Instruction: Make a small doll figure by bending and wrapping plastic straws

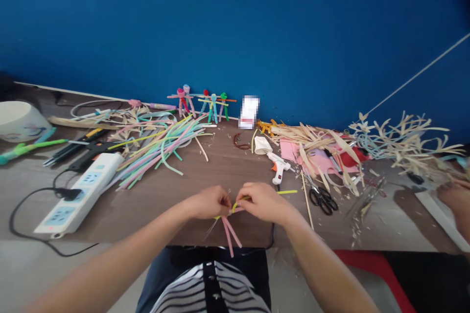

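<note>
My left hand (211,202) pinches the middle of a small figure of pink pipe cleaners (230,237), whose two pink ends hang down toward the table's front edge. Between the thumb and fingers of my right hand (260,200) is a yellow pipe cleaner (288,192); one end sticks out to the right beyond the hand. The yellow piece bends around the pink ones where the two hands meet. Fingers cover most of that join. Beyond the right hand lies a white glue gun (280,168), with black-handled scissors (323,199) to its right.
Loose pastel pipe cleaners (161,144) are heaped at left, by a white power strip (82,195). Several finished pipe cleaner figures (213,105) lean against the blue wall (235,24). Dried leaf strips (312,137) cover the right side. Another person's hand (455,200) is at far right.
</note>
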Tool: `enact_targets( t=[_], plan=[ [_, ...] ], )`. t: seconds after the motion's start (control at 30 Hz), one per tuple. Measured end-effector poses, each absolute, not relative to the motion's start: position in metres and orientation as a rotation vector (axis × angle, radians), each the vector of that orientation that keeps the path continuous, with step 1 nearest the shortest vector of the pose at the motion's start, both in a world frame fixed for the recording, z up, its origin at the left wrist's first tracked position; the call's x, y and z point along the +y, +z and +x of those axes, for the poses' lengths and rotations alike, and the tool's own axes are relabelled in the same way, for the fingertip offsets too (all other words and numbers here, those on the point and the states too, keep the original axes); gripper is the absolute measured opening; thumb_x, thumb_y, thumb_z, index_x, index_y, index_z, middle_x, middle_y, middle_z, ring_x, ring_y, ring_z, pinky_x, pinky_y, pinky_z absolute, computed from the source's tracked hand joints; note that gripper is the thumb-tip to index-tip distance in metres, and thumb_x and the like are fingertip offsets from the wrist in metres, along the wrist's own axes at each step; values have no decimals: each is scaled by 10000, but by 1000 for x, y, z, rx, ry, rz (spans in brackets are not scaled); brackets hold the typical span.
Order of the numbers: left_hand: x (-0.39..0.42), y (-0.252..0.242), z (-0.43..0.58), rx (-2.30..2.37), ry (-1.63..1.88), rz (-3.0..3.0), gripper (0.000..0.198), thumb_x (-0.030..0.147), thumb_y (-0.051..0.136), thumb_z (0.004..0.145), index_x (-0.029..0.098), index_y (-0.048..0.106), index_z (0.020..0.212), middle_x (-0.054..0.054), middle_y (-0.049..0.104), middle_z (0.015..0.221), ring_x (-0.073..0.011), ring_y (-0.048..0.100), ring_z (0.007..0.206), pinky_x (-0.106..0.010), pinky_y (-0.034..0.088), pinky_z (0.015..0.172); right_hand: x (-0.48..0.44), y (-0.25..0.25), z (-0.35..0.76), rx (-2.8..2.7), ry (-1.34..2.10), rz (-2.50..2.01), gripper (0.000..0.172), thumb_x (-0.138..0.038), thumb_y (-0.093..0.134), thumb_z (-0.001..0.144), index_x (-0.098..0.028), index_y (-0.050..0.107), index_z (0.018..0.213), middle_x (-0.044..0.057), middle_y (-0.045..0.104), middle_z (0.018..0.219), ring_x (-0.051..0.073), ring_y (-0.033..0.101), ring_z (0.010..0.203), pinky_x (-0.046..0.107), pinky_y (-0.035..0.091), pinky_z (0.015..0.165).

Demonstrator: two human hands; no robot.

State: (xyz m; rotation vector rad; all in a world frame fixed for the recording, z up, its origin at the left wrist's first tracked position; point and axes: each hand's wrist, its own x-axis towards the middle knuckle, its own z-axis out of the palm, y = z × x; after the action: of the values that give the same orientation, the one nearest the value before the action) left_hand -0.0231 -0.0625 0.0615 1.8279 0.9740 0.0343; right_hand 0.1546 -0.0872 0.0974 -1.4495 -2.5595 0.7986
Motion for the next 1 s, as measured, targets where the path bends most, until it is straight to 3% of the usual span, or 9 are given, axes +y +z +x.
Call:
enact_targets(
  t=[0.13,0.3,0.43,0.6,0.8,1.0],
  plan=[
    [-58,56,-23,976,141,1781,220,211,472,592,105,658,642,20,529,516,-98,400,507,-206,303,498,-111,109,146,-2673,325,-1542,232,-215,405,843,-169,614,754,47,567,768,149,504,758,242,326,651],
    [-57,61,-21,1026,225,1600,216,256,511,604,99,653,646,2,563,540,-110,434,518,-220,316,509,-125,104,147,-2620,288,-1594,232,-188,385,853,-179,617,848,61,577,799,147,515,762,234,345,670],
    [-58,63,-23,985,335,1328,244,325,579,611,94,637,667,0,569,553,-96,437,514,-216,322,516,-127,96,153,-2501,437,-1588,263,-165,379,852,-234,603,973,31,593,782,125,539,702,218,355,636],
    [-58,64,-27,828,357,1193,237,335,647,588,105,635,643,1,581,558,-79,445,519,-200,316,520,-118,77,161,-2231,685,-1551,219,-166,419,821,-195,625,887,35,614,821,130,549,747,225,377,680],
    [-61,73,-27,697,112,1365,184,279,627,604,118,665,684,-4,601,577,-86,462,538,-193,331,528,-90,55,174,-1982,1565,-1339,142,-257,524,736,-134,594,721,-35,505,543,77,454,469,179,341,456],
    [-66,73,-22,761,-44,1684,204,204,536,592,133,676,723,17,576,568,-98,435,521,-199,314,499,-72,72,170,-2186,1545,-1276,153,-252,541,713,-120,618,708,-38,515,557,69,411,507,178,310,490]
  ],
)
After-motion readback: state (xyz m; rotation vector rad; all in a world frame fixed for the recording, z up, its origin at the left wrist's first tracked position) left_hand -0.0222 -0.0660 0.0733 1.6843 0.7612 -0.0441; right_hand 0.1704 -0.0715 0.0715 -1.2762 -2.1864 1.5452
